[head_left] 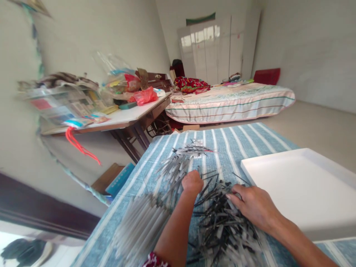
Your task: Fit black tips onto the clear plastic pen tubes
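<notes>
My left hand (193,182) is closed in a fist above the striped cloth, between the heaps; whatever it may hold is hidden. My right hand (254,204) reaches in from the right, thumb and fingers pinched at the upper edge of a loose pile of thin black and grey strips (226,230). What lies between those fingertips is too small to make out. Left of my left forearm lies a neat row of grey, translucent slim sticks (141,226). Beyond it is a smaller bundle of similar grey sticks (175,168), with another small heap (193,149) farther back.
A shallow white tray (306,189) sits on the right of the blue striped tablecloth (230,142). At left, a side table (122,118) carries bags and a clear bin. A bed (230,104) stands behind, and a blue box (120,180) is low at left.
</notes>
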`<state>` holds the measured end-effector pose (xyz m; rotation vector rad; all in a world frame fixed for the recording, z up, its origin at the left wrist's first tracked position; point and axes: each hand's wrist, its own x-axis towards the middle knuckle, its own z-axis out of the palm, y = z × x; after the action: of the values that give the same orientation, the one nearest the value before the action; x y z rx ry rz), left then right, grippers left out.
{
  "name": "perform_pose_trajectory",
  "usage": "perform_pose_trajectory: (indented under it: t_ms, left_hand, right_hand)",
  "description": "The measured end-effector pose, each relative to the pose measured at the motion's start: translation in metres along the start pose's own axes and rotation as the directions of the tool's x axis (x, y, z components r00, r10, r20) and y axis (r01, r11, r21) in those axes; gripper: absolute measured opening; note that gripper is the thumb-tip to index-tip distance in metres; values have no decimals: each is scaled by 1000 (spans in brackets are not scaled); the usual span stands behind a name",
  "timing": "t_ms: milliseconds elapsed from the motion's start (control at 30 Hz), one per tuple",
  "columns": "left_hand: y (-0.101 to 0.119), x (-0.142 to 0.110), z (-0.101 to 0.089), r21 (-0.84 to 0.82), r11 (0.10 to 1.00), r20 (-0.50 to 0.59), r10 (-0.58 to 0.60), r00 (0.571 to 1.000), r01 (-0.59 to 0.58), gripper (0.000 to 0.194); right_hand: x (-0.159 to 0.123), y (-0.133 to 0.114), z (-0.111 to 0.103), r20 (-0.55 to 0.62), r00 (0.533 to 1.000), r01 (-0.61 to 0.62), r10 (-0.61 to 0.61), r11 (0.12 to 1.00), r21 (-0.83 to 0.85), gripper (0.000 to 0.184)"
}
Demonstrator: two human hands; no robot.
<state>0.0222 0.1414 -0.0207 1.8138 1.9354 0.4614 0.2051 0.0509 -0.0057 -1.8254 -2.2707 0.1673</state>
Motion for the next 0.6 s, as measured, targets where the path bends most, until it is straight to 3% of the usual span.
perform_pose_trajectory:
  t_ms: [167, 300, 400, 467, 600]
  left_hand:
    - [5, -4, -9, 119, 992, 11, -43, 999, 41, 26]
    - [7, -49, -23, 110, 990, 25, 81, 996, -84, 8]
    - [7, -96, -30, 17, 976, 75, 214, 974, -216, 11]
    - [6, -123, -31, -143, 951, 72, 286, 956, -274, 15]
    - [-3, -149, -29, -393, 887, 4, 264, 965, -241, 18]
  right_hand:
    - [2, 1, -2, -29, 999, -14, 16, 998, 59, 26]
    - [4, 1, -5, -64, 995, -51, 73, 956, 288, 32]
    - [2, 0, -6, -65, 996, -15, 56, 862, 506, 41]
    - [0, -2, -5, 3, 1000, 6, -11, 762, 647, 45]
    - [-7, -7, -2, 222, 961, -87, -167, 577, 812, 42]
